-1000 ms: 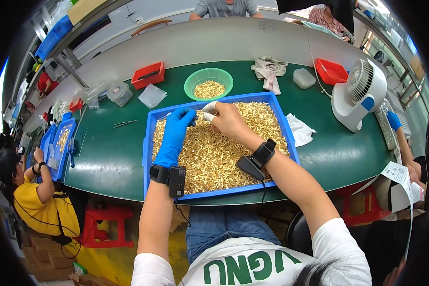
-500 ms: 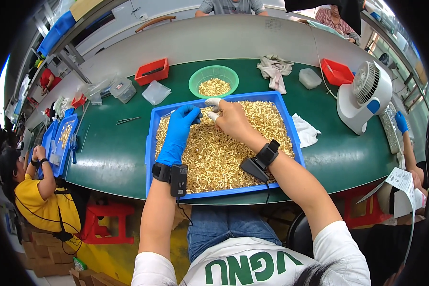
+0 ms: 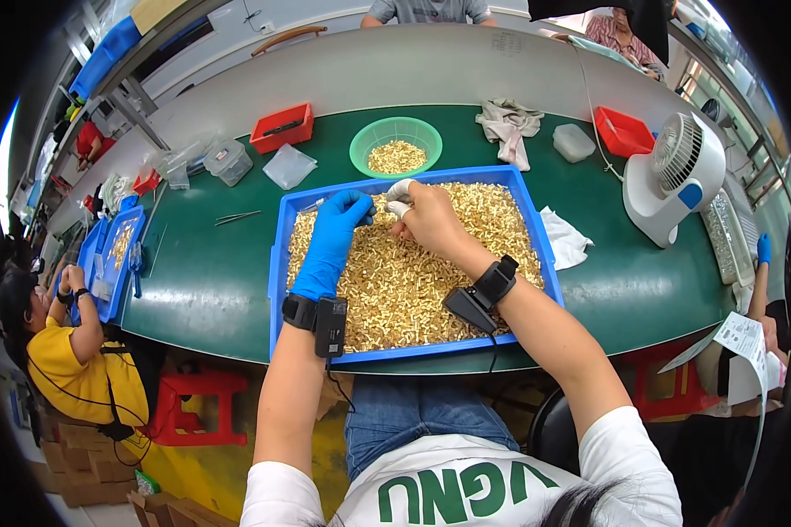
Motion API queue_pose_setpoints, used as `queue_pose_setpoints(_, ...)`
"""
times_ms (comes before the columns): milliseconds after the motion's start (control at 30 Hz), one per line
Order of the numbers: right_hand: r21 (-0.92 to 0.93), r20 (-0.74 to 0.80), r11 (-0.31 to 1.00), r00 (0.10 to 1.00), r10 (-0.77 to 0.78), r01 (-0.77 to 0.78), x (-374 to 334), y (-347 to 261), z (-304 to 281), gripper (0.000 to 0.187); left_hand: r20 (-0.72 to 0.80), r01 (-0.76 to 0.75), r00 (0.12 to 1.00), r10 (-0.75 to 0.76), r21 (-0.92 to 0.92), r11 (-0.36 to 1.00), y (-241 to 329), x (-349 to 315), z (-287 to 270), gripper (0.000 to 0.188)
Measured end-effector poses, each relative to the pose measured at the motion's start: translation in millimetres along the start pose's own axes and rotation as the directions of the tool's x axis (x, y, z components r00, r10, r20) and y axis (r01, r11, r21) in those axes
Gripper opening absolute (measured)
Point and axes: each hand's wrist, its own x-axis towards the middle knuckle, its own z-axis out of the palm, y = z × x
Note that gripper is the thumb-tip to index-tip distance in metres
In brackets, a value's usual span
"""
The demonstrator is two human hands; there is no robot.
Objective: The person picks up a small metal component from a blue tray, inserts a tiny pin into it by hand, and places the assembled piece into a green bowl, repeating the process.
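A blue tray (image 3: 549, 263) filled with small gold-coloured metal pieces (image 3: 413, 299) lies in front of me. Over its far part, my left hand (image 3: 338, 220), in a blue glove, has its fingers curled together in a pinch. My right hand (image 3: 426, 215) is bare except for white covers on some fingertips; its fingers are bent and pressed close, just right of the glove. Whatever either pinch holds is too small to make out. Just beyond the tray stands a green plastic basket (image 3: 360, 145) with more gold-coloured pieces inside.
Tweezers (image 3: 237, 217) lie left of the tray. Behind are a red bin (image 3: 281, 127), clear plastic boxes (image 3: 227, 162) and a grey cloth (image 3: 508, 127). A white fan (image 3: 672, 176) stands right, near a white cloth (image 3: 564, 237). A co-worker in yellow (image 3: 83, 373) sits at left.
My right hand's fingers have drawn closer together and the hand has turned slightly. My left hand stays nearly in place. At far right, another person's gloved hand has moved lower and outward.
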Motion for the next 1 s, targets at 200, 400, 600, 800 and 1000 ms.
queue_pose_setpoints(200,0.026,0.003,1.000,1.000,0.012,-0.012,1.1,-3.8,-1.5,0.017,-0.034,-0.016,0.999,0.014,-0.056,0.998,-2.1,2.4,3.4,0.017)
queue_pose_setpoints(400,-0.406,-0.209,0.869,0.897,-0.390,0.283,-0.2,1.3,1.9,0.023,-0.097,-0.001,0.995,-0.006,-0.077,0.997,-1.7,2.9,-0.2,0.017)
queue_pose_setpoints(600,-0.421,-0.145,0.822,0.867,-0.477,0.383,2.3,6.7,-2.5,0.020,-0.013,-0.002,1.000,0.001,-0.047,0.999,-2.4,2.7,3.1,0.017)
queue_pose_setpoints(800,-0.396,-0.133,0.860,0.907,-0.400,0.321,9.9,12.4,-8.7,0.014,-0.046,-0.044,0.998,0.047,0.070,0.997,4.7,4.7,-3.5,0.018)
queue_pose_setpoints(1000,-0.513,0.111,0.855,0.994,-0.025,0.079,19.4,26.7,-38.9,0.021,-0.430,-0.115,0.901,0.051,-0.126,0.985,1.2,7.1,-60.0,0.019)
